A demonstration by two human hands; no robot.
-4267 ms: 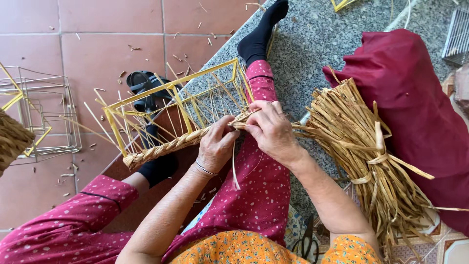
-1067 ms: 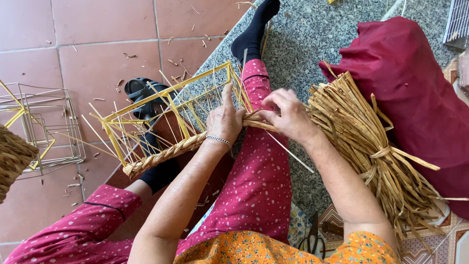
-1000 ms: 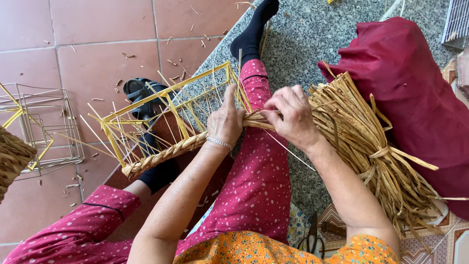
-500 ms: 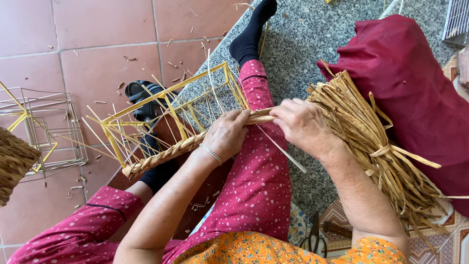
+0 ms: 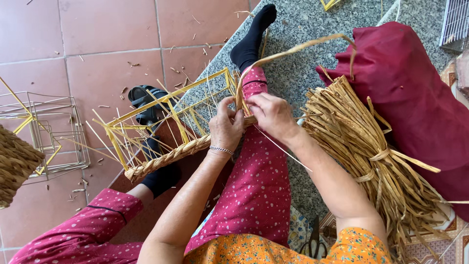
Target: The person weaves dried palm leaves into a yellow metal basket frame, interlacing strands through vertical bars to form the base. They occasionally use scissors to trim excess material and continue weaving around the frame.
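Together, both hands meet at the near corner of the wire frame [image 5: 161, 110] resting across the person's lap. Left hand [image 5: 225, 128], wrist bent and knuckles up, pinches the woven braid [image 5: 168, 157] along the frame's edge. Right hand [image 5: 272, 115] reaches in from the right, fingertips pinching a straw strand [image 5: 293, 49] that arcs up and right. Just right lies a tied straw bundle [image 5: 371, 156] against a maroon cushion [image 5: 415, 93].

A seated person wears maroon white-dotted trousers [image 5: 259, 195], an orange floral top [image 5: 254, 249], black socks [image 5: 251, 34], and a beaded bracelet [image 5: 221, 149].
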